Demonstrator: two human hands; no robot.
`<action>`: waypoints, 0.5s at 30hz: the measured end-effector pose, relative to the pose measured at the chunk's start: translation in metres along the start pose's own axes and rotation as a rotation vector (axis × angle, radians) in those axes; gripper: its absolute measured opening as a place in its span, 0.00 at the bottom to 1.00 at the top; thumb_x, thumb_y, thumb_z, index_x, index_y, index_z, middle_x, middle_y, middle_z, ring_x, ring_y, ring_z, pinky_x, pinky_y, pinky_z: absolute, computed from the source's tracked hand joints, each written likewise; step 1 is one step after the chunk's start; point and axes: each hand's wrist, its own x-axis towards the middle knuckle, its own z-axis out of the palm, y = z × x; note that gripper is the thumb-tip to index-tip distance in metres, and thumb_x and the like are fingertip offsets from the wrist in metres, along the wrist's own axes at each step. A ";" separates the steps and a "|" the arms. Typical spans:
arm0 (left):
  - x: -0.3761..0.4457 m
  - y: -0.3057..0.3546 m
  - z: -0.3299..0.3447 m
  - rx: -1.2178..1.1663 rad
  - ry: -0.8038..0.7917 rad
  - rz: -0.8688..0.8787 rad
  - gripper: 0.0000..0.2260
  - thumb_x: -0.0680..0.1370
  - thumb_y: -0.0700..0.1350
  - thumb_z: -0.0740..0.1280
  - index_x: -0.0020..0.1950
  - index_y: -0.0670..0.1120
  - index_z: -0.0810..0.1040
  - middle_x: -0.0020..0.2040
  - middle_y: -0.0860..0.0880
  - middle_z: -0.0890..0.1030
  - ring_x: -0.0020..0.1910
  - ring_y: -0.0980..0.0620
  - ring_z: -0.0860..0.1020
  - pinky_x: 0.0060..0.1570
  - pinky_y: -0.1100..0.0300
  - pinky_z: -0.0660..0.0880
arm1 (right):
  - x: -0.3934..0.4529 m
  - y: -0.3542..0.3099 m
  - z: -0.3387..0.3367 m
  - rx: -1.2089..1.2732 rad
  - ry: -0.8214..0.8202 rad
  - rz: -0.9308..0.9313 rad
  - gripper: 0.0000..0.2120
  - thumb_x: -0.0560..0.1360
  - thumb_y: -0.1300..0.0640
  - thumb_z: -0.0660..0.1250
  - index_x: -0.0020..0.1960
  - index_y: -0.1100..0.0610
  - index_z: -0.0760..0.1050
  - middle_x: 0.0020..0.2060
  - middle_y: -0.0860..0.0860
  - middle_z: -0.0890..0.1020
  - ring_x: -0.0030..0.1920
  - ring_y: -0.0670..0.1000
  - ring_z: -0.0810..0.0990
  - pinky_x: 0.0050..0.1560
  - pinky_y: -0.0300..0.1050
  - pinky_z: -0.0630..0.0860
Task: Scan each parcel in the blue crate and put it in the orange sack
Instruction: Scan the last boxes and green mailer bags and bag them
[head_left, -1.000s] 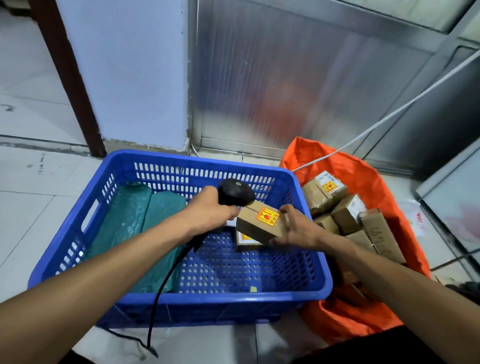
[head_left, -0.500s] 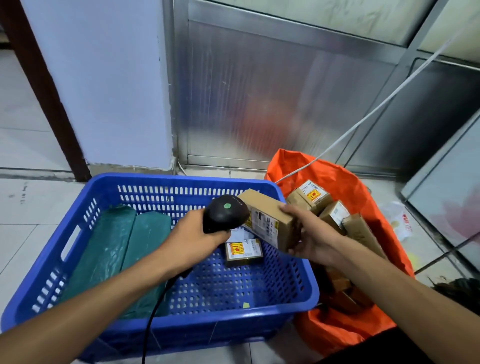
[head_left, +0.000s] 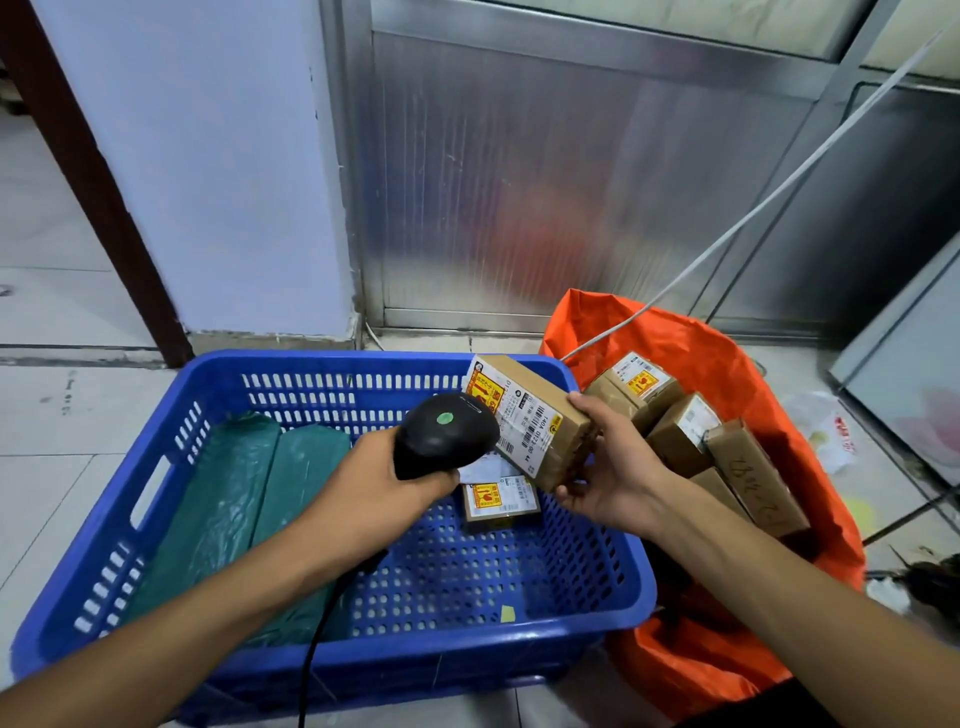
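Above the blue crate (head_left: 613, 613), parcel (head_left: 540, 421) now label-up (hands (head_left: 613, 478) gripping parcel and scanner (head_left: 441, 434)).

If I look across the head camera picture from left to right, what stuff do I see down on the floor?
Green bags in the blue crate → small parcel on the crate floor → orange sack full of cardboard boxes → white plastic bag.

Tiled floor (head_left: 62, 467) carries blue crate (head_left: 597, 618). Orange sack (head_left: 727, 364) stands touching the crate's right side. Crumpled white plastic bag (head_left: 826, 431) lies beyond the sack, away from the crate.
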 end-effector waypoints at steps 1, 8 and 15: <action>0.000 0.000 0.000 -0.004 0.001 -0.003 0.09 0.74 0.36 0.73 0.40 0.50 0.81 0.30 0.51 0.81 0.32 0.56 0.77 0.33 0.70 0.71 | 0.001 0.000 -0.001 0.002 0.001 0.004 0.18 0.73 0.39 0.70 0.48 0.54 0.79 0.43 0.57 0.82 0.44 0.57 0.79 0.34 0.42 0.69; 0.002 -0.005 0.001 0.030 0.000 -0.018 0.05 0.75 0.38 0.72 0.44 0.48 0.82 0.34 0.48 0.81 0.35 0.54 0.77 0.38 0.62 0.72 | 0.005 0.004 -0.005 0.030 -0.014 0.038 0.19 0.73 0.38 0.69 0.52 0.53 0.80 0.47 0.57 0.84 0.48 0.58 0.81 0.35 0.43 0.72; 0.000 -0.007 0.004 0.080 -0.051 -0.013 0.08 0.75 0.40 0.72 0.40 0.52 0.79 0.27 0.55 0.78 0.28 0.63 0.73 0.35 0.63 0.69 | 0.007 0.005 -0.007 0.058 -0.027 0.045 0.18 0.74 0.38 0.67 0.51 0.53 0.79 0.48 0.57 0.83 0.47 0.58 0.80 0.35 0.43 0.73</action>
